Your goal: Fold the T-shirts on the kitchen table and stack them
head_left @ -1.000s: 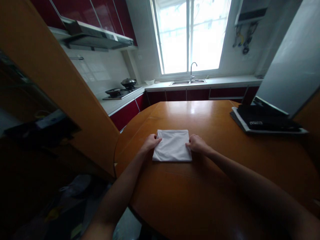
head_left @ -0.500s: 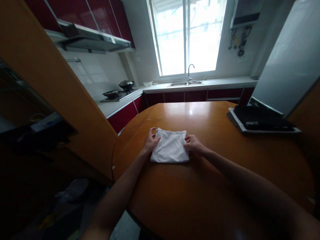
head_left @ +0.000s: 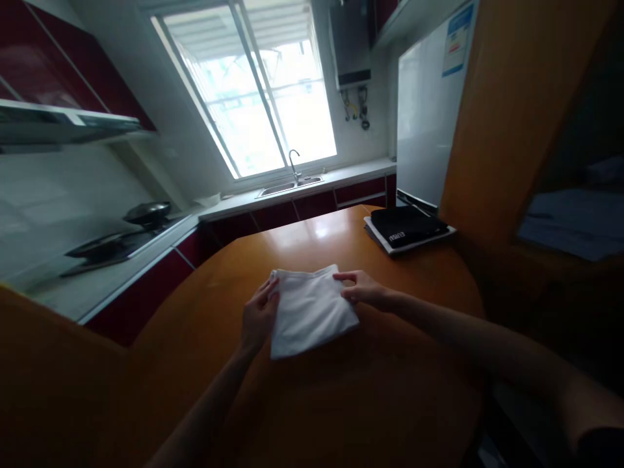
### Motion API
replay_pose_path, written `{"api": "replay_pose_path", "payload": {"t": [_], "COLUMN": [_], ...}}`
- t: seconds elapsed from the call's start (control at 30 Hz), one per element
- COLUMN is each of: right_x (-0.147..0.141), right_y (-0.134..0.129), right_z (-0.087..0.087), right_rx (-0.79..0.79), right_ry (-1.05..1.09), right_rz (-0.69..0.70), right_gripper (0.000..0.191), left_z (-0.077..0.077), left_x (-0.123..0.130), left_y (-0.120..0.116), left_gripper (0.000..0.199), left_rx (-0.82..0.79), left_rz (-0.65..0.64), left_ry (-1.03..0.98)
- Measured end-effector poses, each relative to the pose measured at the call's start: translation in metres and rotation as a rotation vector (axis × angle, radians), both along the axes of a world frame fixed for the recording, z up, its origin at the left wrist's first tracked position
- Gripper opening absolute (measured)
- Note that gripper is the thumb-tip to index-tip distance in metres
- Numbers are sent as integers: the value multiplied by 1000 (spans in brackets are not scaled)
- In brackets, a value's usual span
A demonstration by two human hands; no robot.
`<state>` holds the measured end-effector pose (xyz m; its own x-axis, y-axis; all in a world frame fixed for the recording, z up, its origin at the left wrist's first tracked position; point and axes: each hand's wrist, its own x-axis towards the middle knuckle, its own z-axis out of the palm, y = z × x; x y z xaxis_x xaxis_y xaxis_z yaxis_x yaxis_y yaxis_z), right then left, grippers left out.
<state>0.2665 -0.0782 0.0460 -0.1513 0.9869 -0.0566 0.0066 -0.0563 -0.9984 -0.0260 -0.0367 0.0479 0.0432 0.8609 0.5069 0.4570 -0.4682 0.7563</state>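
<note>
A folded white cloth [head_left: 309, 312], perhaps a garment, is between my two hands over the wooden table [head_left: 312, 403]. Its far edge has a seam, and the near edge slants up toward the right. At the cloth's left side, my left hand [head_left: 260, 314] pinches the upper corner, thumb on top. My right hand [head_left: 361, 288] grips the upper right side between thumb and fingers. Part of the fingers is hidden under the fabric. Whether the cloth is fully off the table I cannot tell.
To the right on the table lies a stack of folded clothes [head_left: 407, 227], black on top with white lettering, white and grey below. Beyond are a counter with a sink [head_left: 292, 185] and a stove with a covered pan [head_left: 147, 212]. A fridge [head_left: 429, 123] stands at the right.
My view has swung right and tilted. Both hands keep hold of the white cloth, which now looks larger and turned, with its right side toward the stack. My hands grip nearer its far corners.
</note>
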Motion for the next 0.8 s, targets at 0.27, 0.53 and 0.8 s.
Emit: {"api": "replay_pose_path", "payload": {"t": [0.27, 0.53, 0.8], "right_x": [156, 290, 327], "right_y": [-2, 63, 125], "right_z": [37, 72, 78], "right_rx": [293, 531, 266], "right_ry": [-139, -510, -541], "right_rz": [-325, -652, -643], "right_gripper": [70, 58, 62], "left_z": [25, 40, 18], "left_x": [177, 344, 400], "left_y": [55, 127, 192], "left_gripper": [47, 43, 45], "left_rx": [153, 232, 70], "left_rz": [-230, -306, -247], "left_ry": [-208, -299, -307]}}
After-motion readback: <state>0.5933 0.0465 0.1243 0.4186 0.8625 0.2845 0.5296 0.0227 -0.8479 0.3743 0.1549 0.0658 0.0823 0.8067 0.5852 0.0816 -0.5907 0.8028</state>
